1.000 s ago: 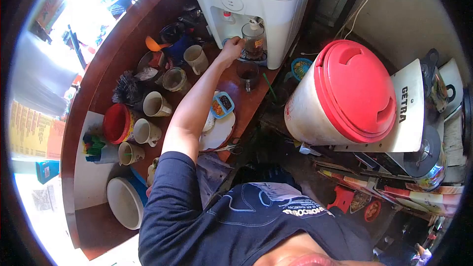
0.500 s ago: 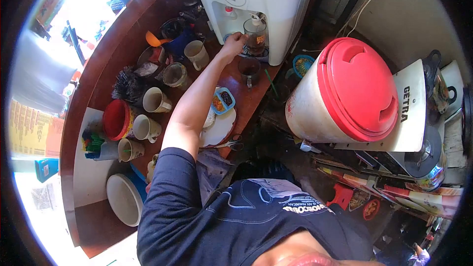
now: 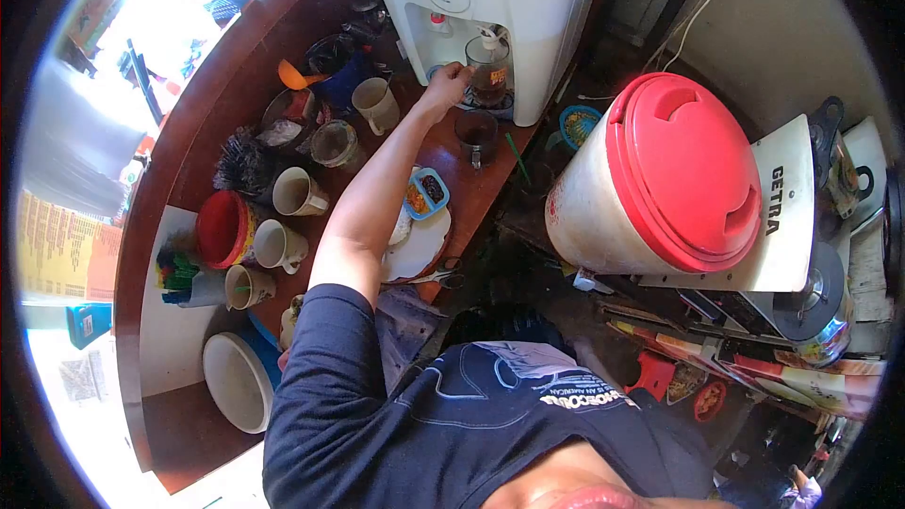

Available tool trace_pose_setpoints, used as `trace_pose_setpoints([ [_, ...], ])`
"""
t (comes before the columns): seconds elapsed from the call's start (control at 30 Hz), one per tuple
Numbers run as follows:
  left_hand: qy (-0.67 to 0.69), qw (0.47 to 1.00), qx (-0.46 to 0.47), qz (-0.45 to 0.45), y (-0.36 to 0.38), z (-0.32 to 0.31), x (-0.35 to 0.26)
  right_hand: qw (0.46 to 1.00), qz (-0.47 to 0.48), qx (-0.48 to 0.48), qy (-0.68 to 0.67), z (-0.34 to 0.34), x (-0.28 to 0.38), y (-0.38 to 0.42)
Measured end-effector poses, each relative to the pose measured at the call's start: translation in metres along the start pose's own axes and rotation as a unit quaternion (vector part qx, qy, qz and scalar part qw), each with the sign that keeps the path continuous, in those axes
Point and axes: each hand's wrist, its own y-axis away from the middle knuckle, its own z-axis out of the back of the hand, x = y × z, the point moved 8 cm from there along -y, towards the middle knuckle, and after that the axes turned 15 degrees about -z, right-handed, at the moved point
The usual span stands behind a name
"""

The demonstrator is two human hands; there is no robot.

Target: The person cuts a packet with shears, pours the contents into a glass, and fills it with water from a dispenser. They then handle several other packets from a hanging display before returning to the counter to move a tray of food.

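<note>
My left hand point(image 3: 447, 87) reaches out to the white water dispenser point(image 3: 537, 33), its fingers closed at the left side of a clear glass mug point(image 3: 488, 77). The mug stands upright in the dispenser's recess below the tap, with dark contents in its lower part. My fingers partly hide where they grip it. Just in front, a dark glass mug point(image 3: 476, 130) stands on the brown counter. Under my forearm lie a white plate point(image 3: 426, 243) and a blue divided container point(image 3: 429, 192) with dark and orange food. My right hand is out of sight.
Several pale mugs point(image 3: 300, 191) stand left of my arm, near a red tub point(image 3: 223, 229) and an orange scoop point(image 3: 298, 74). Scissors point(image 3: 443, 273) lie at the counter's edge. To the right stands a large cooler with a red lid point(image 3: 688, 170), beside a stove point(image 3: 809, 297).
Almost nothing differs. My left hand stays at the glass mug, and my arm has hardly shifted.
</note>
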Motion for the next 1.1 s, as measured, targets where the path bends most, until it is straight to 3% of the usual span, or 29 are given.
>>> trace_pose_setpoints([
  [0.1,0.007,1.0,0.002,-0.008,-0.001,0.0,0.003,0.998,0.007,0.0,0.058,0.004,-0.002,-0.013],
  [0.43,-0.003,1.0,-0.003,-0.006,0.003,-0.001,-0.007,0.996,0.074,-0.034,0.043,-0.024,0.055,0.108],
  [0.6,-0.006,1.0,-0.009,-0.018,0.003,0.0,-0.005,0.996,0.033,0.079,0.03,-0.008,0.008,0.022],
  [0.63,-0.004,1.0,-0.007,-0.018,0.003,-0.001,-0.005,0.995,0.031,0.095,-0.009,-0.017,0.021,0.05],
  [0.77,-0.007,1.0,0.008,-0.014,0.001,0.0,0.001,0.993,0.01,0.04,0.112,-0.017,0.029,0.06],
  [1.1,0.008,1.0,-0.002,-0.024,0.001,-0.002,0.0,0.987,0.037,0.004,0.155,-0.016,0.036,0.075],
])
